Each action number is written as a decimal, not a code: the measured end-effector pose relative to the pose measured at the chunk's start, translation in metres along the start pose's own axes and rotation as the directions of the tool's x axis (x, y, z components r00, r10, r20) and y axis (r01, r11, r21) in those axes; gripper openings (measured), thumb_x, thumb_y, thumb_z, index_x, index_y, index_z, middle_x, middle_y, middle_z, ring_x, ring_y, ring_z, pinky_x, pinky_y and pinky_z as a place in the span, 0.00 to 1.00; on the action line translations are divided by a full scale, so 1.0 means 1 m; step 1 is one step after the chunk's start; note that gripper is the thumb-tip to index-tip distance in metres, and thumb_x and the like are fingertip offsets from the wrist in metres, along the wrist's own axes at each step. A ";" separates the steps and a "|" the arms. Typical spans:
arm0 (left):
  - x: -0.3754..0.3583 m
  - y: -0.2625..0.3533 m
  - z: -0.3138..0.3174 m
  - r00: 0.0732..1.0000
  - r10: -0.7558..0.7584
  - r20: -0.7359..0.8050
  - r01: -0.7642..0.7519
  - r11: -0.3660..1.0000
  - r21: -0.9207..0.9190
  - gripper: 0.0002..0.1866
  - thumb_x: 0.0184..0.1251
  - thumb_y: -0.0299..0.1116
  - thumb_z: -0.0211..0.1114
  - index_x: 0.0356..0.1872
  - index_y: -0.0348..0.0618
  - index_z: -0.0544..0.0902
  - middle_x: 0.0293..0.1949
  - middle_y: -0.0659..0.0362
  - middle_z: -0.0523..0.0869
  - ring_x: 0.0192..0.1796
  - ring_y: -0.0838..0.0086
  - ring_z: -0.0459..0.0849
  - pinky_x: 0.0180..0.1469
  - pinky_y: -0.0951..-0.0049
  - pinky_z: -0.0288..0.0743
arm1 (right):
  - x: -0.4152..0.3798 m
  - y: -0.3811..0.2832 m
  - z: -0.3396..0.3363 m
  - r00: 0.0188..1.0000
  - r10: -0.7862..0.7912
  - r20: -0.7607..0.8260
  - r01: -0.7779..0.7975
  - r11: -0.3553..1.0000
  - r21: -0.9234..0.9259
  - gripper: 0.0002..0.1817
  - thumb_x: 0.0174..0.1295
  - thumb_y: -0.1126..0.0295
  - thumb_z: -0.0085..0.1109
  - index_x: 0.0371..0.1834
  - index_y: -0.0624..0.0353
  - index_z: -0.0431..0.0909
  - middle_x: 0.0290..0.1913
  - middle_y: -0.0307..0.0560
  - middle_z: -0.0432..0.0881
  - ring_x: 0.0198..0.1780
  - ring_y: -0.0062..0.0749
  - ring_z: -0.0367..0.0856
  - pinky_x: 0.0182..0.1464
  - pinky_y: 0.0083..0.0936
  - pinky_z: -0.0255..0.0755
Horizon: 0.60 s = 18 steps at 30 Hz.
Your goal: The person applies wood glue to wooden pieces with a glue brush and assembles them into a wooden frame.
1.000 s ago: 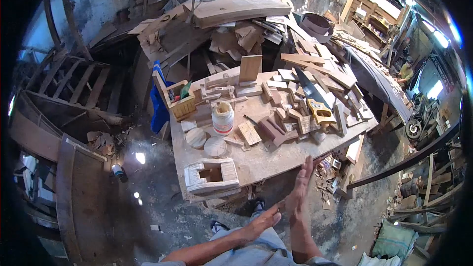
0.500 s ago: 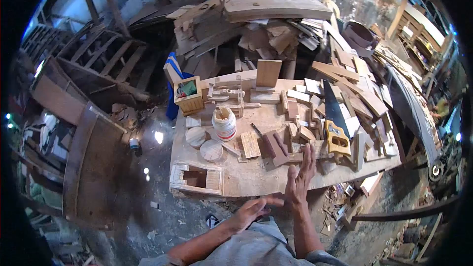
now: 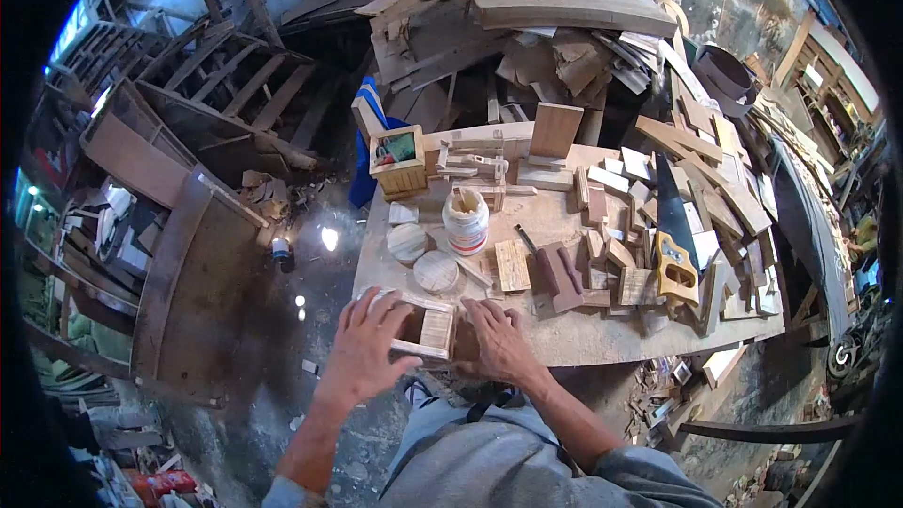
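Note:
A small wooden box point(image 3: 435, 329) with an open top sits at the table's near left corner. My left hand point(image 3: 367, 339) is at its left end, fingers spread over the rim and thumb toward the front. My right hand point(image 3: 496, 343) is at the right side of the box, fingers stretched forward and partly bent. Whether either palm presses on the box is hidden. Beyond it lie two round wooden discs, one of them a pale disc point(image 3: 435, 271). A white jar point(image 3: 466, 223) with a stick in it stands behind them.
A handsaw point(image 3: 675, 259) leans among wood offcuts on the right of the table point(image 3: 593, 343). A slatted wooden container point(image 3: 398, 165) stands at the far left corner. A wood block point(image 3: 513, 265) and a brown wooden piece point(image 3: 562, 280) lie mid-table. Scrap piles surround the bench.
Both hands have moved left and forward, from in front of the table to either side of the wooden box. The view has shifted, so the table appears farther right.

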<state>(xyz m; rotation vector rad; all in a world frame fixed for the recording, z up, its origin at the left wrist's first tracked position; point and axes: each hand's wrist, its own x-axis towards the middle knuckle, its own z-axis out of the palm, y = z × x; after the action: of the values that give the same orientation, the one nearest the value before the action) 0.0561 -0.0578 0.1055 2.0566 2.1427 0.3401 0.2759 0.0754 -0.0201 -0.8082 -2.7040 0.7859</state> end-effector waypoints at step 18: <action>0.050 -0.045 0.031 0.917 0.215 0.337 -0.291 0.937 0.193 0.64 0.43 0.62 0.84 0.82 0.48 0.60 0.71 0.55 0.74 0.79 0.54 0.66 0.78 0.37 0.55 | 0.004 -0.007 0.004 0.996 0.089 -0.013 -0.088 0.995 0.056 0.65 0.38 0.50 0.84 0.82 0.53 0.56 0.72 0.55 0.71 0.79 0.51 0.60 0.78 0.51 0.50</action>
<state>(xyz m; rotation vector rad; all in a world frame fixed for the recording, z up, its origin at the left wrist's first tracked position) 0.0180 -0.0075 0.0663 2.3407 1.8052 -0.2199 0.2682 0.0704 -0.0193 -0.9231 -2.6357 0.8659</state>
